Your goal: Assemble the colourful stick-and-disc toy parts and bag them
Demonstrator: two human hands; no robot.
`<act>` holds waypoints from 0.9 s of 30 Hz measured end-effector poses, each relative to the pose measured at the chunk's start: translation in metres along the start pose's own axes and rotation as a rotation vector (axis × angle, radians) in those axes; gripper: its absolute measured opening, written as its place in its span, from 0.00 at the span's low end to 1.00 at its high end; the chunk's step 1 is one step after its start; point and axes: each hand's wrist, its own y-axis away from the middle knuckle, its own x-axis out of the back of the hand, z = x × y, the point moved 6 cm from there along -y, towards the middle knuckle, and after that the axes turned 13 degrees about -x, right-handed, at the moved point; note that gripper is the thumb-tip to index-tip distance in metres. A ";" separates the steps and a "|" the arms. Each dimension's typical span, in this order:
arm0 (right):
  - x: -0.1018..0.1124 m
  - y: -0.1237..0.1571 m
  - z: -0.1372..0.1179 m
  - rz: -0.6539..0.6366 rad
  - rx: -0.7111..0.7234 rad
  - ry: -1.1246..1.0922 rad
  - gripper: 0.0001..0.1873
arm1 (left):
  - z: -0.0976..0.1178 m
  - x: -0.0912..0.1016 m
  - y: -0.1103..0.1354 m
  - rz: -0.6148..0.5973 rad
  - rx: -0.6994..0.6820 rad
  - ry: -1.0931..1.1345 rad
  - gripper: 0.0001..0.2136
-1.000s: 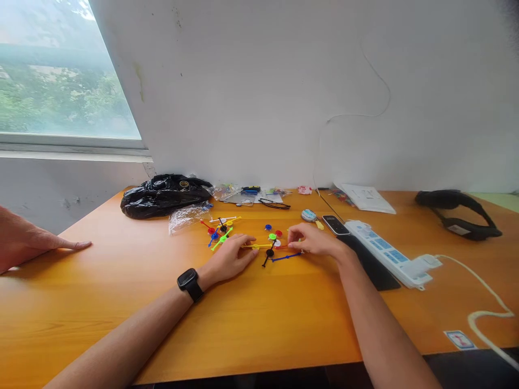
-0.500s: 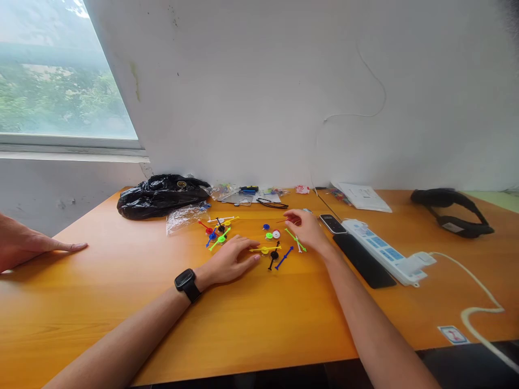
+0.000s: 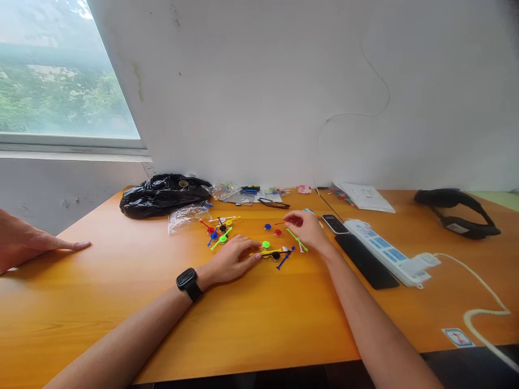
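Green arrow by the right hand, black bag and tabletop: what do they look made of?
Green arrow: probably moulded plastic, judging by its even, bright colour; too small to read its finish. Black bag: thin plastic film, shiny, with creases and sharp highlights. Tabletop: smooth, slightly glossy wood or wood-look laminate; faint grain shows.

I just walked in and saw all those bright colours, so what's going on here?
A person is handling small colourful pieces at a table. Their right hand pinches a thin red arrow. Their left hand is at one end of a yellow arrow; I can't tell if it grips it. Nearby are a blue round piece, a red one and a green one. Another person's hand is at the far left.
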 end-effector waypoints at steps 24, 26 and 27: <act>-0.031 0.008 0.002 -0.055 0.097 0.088 0.11 | 0.000 -0.001 0.001 -0.049 -0.020 -0.055 0.14; -0.032 0.007 0.004 -0.083 0.092 0.080 0.11 | 0.000 -0.002 0.001 -0.050 -0.017 -0.057 0.14; -0.032 0.007 0.005 -0.094 0.092 0.084 0.12 | -0.001 -0.002 0.001 -0.050 -0.015 -0.058 0.14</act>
